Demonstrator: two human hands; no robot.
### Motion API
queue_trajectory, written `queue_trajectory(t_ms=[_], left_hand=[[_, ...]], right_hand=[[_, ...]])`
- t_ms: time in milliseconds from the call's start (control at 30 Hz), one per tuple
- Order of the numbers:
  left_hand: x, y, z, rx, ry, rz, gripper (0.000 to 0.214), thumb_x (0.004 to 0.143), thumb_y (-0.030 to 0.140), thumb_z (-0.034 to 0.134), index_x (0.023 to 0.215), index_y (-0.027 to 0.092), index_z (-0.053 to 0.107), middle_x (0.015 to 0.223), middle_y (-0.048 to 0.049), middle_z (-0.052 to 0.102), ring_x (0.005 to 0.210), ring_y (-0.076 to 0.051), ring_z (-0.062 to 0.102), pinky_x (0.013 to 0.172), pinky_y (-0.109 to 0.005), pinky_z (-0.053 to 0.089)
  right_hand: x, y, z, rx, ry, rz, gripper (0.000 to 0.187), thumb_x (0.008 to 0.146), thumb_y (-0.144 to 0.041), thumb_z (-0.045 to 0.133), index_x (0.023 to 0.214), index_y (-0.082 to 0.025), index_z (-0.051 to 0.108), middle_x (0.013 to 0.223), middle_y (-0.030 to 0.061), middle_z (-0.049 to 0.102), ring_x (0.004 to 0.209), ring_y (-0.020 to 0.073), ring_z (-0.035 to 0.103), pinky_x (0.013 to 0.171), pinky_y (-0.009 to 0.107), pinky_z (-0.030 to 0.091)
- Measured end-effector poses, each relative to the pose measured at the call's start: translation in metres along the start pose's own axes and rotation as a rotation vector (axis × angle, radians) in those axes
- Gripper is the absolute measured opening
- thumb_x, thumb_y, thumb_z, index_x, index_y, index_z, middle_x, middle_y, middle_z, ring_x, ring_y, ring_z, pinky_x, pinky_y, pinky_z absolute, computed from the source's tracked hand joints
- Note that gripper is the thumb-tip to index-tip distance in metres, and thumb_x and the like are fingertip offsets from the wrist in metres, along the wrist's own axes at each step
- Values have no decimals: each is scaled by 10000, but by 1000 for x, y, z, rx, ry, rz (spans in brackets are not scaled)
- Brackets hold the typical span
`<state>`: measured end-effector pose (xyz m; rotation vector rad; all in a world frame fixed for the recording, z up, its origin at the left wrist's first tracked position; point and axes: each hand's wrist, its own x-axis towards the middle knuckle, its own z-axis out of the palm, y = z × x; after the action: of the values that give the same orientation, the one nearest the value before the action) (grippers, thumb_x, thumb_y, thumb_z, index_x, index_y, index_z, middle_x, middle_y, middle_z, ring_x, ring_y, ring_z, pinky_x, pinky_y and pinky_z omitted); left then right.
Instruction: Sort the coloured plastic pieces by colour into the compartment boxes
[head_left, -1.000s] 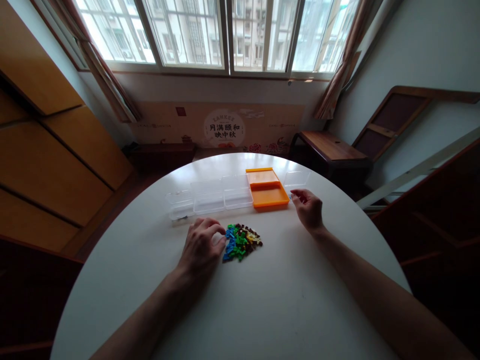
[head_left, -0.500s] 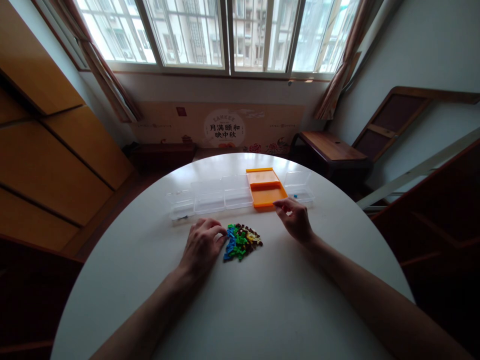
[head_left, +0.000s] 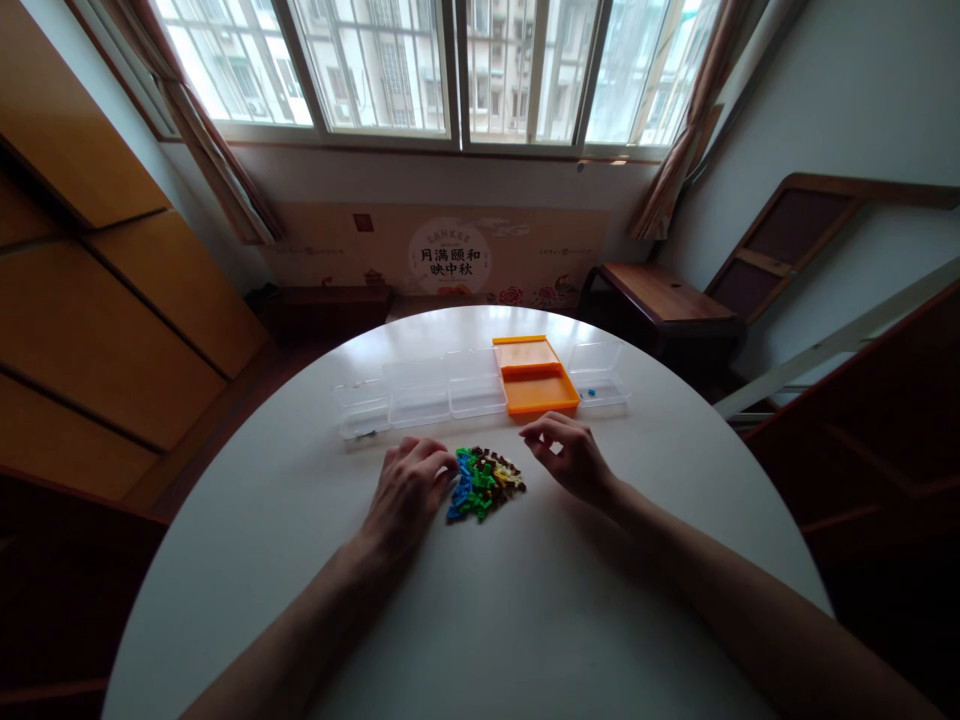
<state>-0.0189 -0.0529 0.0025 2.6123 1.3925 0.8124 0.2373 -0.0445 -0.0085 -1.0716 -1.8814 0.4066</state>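
On the white table point(head_left: 517, 620) lies a small pile of toy building bricks point(head_left: 484, 485), blue on the left, green in the middle, brown and yellow on the right. My left hand point(head_left: 411, 482) rests at the pile's left edge, fingers curled and pressed together against the blue bricks; what they hold is hidden. Just above and right of the pile hovers my right hand point(head_left: 571, 452). Its thumb and forefinger meet in a pinch, and anything between them is too small to make out. A blue brick point(head_left: 592, 392) sits in the clear box point(head_left: 606, 400) at the right.
Beyond the hands stands a row of lidded boxes, all open: an orange box point(head_left: 541, 406), and to its left clear boxes point(head_left: 420, 408). A small dark piece point(head_left: 366, 434) shows at the leftmost box. A wooden chair point(head_left: 667, 295) stands past the table's far right edge.
My right hand has moved left and toward me, away from the orange box's front edge and closer to the pile. My left hand has barely shifted.
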Motion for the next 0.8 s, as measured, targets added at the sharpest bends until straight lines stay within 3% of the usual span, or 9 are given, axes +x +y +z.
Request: queue_trajectory(t_ms=[133, 333, 800], left_hand=[[0, 10, 0, -70, 136, 115, 116, 910, 226, 544, 833, 191, 623, 853, -27, 672, 847, -179, 543, 814, -336, 396], [-2, 25, -2, -97, 206, 254, 91, 913, 186, 542, 847, 198, 605, 780, -8, 650, 781, -154, 501, 780, -306, 375], [0, 32, -5, -80, 256, 389, 88, 883, 133, 571, 883, 209, 614, 774, 16, 679, 756, -134, 545, 771, -293, 381]], right_hand=[[-3, -16, 7, 119, -104, 48, 114, 854, -208, 597, 916, -182, 690, 795, 24, 646, 651, 115, 569, 608, 229, 464], [-6, -38, 16, 271, -270, 39, 164, 877, -263, 580, 830, -162, 699, 767, 35, 625, 682, 125, 567, 659, 238, 451], [-4, -33, 22, 415, -306, 146, 218, 816, -345, 641, 780, -144, 719, 669, 15, 607, 573, 95, 489, 540, 209, 391]])
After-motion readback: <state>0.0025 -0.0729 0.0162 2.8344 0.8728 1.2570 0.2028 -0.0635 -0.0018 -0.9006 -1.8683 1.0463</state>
